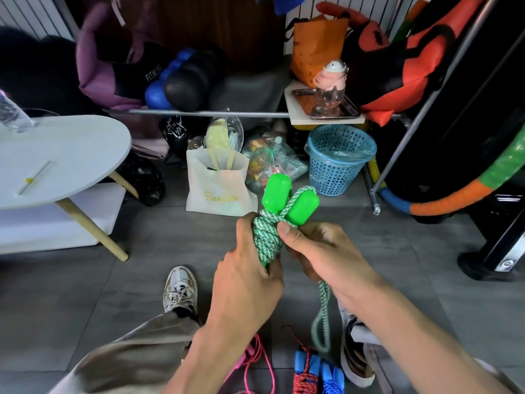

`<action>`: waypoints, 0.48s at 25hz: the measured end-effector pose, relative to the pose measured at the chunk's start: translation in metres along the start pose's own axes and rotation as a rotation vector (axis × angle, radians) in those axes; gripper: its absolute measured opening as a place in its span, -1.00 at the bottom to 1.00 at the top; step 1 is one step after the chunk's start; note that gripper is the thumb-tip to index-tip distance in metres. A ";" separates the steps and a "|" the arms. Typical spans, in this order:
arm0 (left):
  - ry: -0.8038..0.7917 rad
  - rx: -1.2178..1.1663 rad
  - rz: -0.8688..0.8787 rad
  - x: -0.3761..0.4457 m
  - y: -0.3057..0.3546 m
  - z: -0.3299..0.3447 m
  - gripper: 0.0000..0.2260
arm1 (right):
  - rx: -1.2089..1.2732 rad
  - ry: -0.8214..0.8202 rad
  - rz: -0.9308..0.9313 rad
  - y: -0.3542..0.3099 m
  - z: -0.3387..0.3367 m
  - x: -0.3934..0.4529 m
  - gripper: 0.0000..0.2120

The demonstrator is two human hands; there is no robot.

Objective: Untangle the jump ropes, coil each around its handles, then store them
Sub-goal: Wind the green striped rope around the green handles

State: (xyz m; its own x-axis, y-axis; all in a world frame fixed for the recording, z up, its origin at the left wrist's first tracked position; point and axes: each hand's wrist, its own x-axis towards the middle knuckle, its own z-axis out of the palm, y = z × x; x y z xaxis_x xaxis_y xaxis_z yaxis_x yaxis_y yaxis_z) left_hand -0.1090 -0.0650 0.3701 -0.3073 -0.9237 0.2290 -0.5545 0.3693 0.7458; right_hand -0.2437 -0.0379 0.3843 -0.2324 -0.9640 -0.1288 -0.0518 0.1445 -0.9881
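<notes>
My left hand (244,268) curled around the green jump rope (268,237) bundle, my right hand (318,248) gripped its other side, thumb on top, both forearms reached forward, close together.

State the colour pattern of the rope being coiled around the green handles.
The rope is green and white, in a braided fleck pattern; the head view shows it.

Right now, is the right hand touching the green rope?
Touching. The head view shows the right hand with its thumb pressed on the green rope coiled around the green handles, just below their free ends.
</notes>
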 end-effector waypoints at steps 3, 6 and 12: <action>-0.339 -0.671 -0.106 0.005 -0.002 -0.011 -0.54 | 0.109 -0.094 -0.058 0.000 -0.009 0.002 -0.53; -0.608 -1.117 -0.236 0.004 -0.006 -0.019 -0.61 | 0.231 -0.301 -0.067 -0.002 -0.008 0.000 -0.43; -0.390 -0.794 -0.330 0.000 0.001 -0.010 -0.74 | -0.213 -0.095 -0.061 -0.010 -0.001 -0.007 -0.58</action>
State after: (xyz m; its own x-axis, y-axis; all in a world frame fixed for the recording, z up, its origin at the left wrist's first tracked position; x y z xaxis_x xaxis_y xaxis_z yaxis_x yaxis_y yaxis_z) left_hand -0.1013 -0.0658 0.3771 -0.5455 -0.8168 -0.1878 -0.0146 -0.2148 0.9765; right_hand -0.2425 -0.0326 0.3946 -0.1306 -0.9877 -0.0862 -0.2694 0.1191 -0.9556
